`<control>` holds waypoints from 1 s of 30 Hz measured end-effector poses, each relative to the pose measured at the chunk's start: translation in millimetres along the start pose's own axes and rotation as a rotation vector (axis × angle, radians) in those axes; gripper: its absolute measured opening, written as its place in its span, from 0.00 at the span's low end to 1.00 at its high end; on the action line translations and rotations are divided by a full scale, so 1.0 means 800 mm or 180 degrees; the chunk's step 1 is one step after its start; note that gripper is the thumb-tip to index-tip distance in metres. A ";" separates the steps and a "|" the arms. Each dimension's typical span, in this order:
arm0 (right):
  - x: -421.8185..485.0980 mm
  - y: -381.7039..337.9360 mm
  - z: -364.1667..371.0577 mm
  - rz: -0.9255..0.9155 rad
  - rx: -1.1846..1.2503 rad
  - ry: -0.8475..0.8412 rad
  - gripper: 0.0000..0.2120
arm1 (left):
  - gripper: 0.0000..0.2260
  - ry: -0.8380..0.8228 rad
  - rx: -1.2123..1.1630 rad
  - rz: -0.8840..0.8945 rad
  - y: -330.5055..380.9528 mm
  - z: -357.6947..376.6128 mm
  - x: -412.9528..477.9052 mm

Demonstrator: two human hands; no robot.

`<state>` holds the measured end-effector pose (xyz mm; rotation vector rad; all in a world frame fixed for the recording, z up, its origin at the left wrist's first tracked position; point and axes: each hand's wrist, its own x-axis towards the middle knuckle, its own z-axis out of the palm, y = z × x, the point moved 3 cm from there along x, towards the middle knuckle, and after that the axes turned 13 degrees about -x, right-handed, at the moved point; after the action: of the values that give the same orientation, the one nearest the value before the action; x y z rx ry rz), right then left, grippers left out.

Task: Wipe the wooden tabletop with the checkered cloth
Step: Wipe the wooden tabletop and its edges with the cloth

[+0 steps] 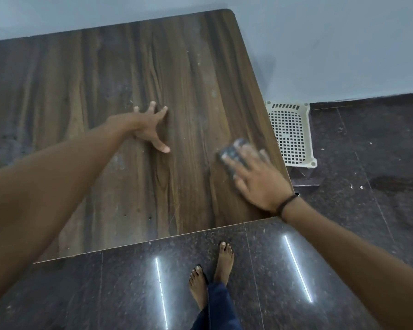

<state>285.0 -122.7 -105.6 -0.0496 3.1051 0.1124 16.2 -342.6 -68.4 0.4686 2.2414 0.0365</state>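
The dark wooden tabletop (105, 96) fills the upper left and middle of the view, dusty in patches. My right hand (258, 177) lies flat near the table's right edge with straight fingers, pressing the folded checkered cloth (234, 152) onto the wood; the cloth is blurred by motion and mostly covered by my fingers. My left hand (150, 128) rests on the middle of the tabletop with its fingers spread wide and its fingertips touching the wood, holding nothing.
A white perforated plastic stool (292, 134) stands on the floor just past the table's right edge. Dark polished granite floor (296, 270) lies in front, with my bare feet (212, 272) near the table's front edge. A pale wall (332, 44) runs behind.
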 end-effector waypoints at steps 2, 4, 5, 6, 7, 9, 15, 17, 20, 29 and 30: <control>0.032 0.013 -0.003 0.1077 0.0232 -0.0150 0.28 | 0.71 -0.0079 0.0089 -0.0145 -0.028 -0.003 0.000; 0.028 -0.045 0.004 0.0730 0.0107 -0.0079 0.29 | 0.69 -0.0076 0.0072 -0.0153 -0.034 0.004 0.000; 0.013 -0.067 0.008 0.0117 0.0039 0.0033 0.28 | 0.67 -0.0039 0.0036 -0.0161 -0.032 0.008 0.000; 0.006 -0.065 0.006 -0.0328 -0.0057 0.0089 0.28 | 0.66 0.0008 -0.0013 -0.0169 -0.029 0.010 -0.001; 0.016 -0.045 0.003 -0.0373 -0.0032 0.0087 0.28 | 0.66 0.0051 -0.0063 -0.0165 -0.028 0.010 -0.003; 0.052 0.002 -0.002 0.0614 0.0207 -0.0069 0.28 | 0.66 0.0046 -0.0149 -0.0119 -0.028 0.009 -0.001; 0.043 -0.045 -0.001 -0.0547 0.0013 0.0000 0.27 | 0.66 -0.0008 -0.0105 -0.0132 -0.032 0.010 -0.001; 0.094 0.013 -0.005 0.0489 0.0272 -0.0002 0.27 | 0.67 -0.0030 -0.0098 -0.0136 -0.030 0.008 0.001; 0.111 -0.013 -0.007 0.0871 0.0239 -0.0162 0.28 | 0.67 -0.0092 -0.0087 -0.0156 -0.029 0.008 0.001; 0.163 -0.022 -0.003 0.0229 0.0061 -0.0026 0.29 | 0.66 -0.0148 -0.0016 -0.0097 -0.027 0.008 0.000; 0.148 -0.037 0.001 -0.0376 0.0019 0.0072 0.28 | 0.66 -0.0120 -0.0018 -0.0102 -0.027 0.008 -0.001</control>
<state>168.1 -155.7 -113.0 -0.2351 3.1154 0.0998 14.7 -364.1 -76.0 0.4269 2.2106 0.0171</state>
